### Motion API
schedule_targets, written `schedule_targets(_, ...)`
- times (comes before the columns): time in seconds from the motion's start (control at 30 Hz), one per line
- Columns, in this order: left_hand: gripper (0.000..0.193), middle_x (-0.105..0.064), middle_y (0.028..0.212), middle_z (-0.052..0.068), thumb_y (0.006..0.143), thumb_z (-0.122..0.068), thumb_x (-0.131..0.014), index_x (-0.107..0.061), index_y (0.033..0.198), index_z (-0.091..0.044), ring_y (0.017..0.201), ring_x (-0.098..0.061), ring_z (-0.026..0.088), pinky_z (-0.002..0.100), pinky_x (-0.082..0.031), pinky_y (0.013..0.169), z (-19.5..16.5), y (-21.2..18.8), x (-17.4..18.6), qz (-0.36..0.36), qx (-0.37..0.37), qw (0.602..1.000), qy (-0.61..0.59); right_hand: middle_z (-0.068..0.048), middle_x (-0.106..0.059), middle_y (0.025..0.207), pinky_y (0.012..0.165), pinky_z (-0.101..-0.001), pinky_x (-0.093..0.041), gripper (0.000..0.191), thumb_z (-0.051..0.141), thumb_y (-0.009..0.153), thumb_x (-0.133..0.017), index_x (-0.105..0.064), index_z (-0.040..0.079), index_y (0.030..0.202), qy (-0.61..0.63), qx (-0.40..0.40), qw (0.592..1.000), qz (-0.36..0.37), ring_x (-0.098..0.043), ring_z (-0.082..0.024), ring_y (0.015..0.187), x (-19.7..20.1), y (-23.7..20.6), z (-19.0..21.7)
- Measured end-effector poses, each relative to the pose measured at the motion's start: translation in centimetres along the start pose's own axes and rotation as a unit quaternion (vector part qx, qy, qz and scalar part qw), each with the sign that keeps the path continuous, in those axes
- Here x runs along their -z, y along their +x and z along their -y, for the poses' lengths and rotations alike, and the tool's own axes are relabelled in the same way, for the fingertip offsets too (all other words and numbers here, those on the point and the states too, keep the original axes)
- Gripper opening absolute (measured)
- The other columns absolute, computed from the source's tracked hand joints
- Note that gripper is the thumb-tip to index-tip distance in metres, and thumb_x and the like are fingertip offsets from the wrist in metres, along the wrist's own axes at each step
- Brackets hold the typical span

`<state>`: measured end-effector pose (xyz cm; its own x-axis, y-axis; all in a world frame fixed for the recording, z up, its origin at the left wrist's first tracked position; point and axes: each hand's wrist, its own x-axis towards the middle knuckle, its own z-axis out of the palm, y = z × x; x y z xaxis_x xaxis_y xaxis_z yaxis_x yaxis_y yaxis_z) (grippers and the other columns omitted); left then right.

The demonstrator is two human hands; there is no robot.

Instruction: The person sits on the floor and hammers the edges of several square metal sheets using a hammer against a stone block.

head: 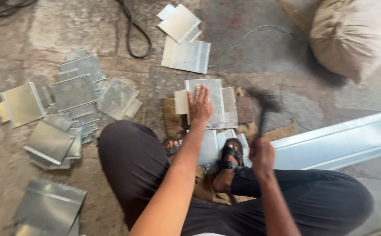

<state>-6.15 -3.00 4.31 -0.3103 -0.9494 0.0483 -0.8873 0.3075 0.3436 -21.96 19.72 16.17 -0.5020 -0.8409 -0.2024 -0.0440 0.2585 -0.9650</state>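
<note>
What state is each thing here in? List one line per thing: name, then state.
Left hand: flat, pressing the metal sheet.
Metal sheet: lying flat on the floor, held down.
Right hand: closed round the hammer handle.
Hammer: raised, blurred.
Loose sheets: scattered in piles.
Sack: full, lying on the floor.

Rough stone floor [68, 26], daylit; possibly sack [352, 35] at far right.

Stone floor [68, 26], worn and patchy. Burlap mat [173, 120] lies on it, serving as reference. Left of mat: scattered galvanised sheet pieces [72, 94]. Beyond mat: two further sheets [186, 54] and a black cable [133, 35]. Right of mat: long folded metal channel [339, 140]; far right beyond, a tan sack [356, 35].
</note>
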Motion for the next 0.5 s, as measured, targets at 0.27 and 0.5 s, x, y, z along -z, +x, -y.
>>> schedule_targets(0.27,0.063,-0.031,0.167,0.002,0.096,-0.027,-0.049,-0.039,0.157,-0.015,0.155,-0.027,0.022,0.052,-0.011,0.129,0.2,-0.4,0.7,0.007,0.013,1.0,0.007,-0.002,-0.051,0.076,0.052,-0.0268,-0.037,0.052,0.048,0.116,-0.035,-0.056,0.005,0.094,-0.04,0.147,0.988,0.041,-0.044,-0.009,0.059,-1.6,2.8,-5.2)
schedule_targets(0.5,0.064,-0.033,0.167,0.001,0.095,-0.023,-0.051,-0.041,0.157,-0.014,0.156,-0.028,0.023,0.051,-0.012,0.13,-0.1,-0.3,0.7,0.002,0.012,1.0,0.004,0.0,-0.05,0.063,0.043,-0.0283,-0.038,0.045,0.042,0.109,-0.043,-0.056,0.01,0.082,-0.12,-0.042,0.99,0.063,-0.046,-0.009,0.049,-3.3,6.4,-0.8)
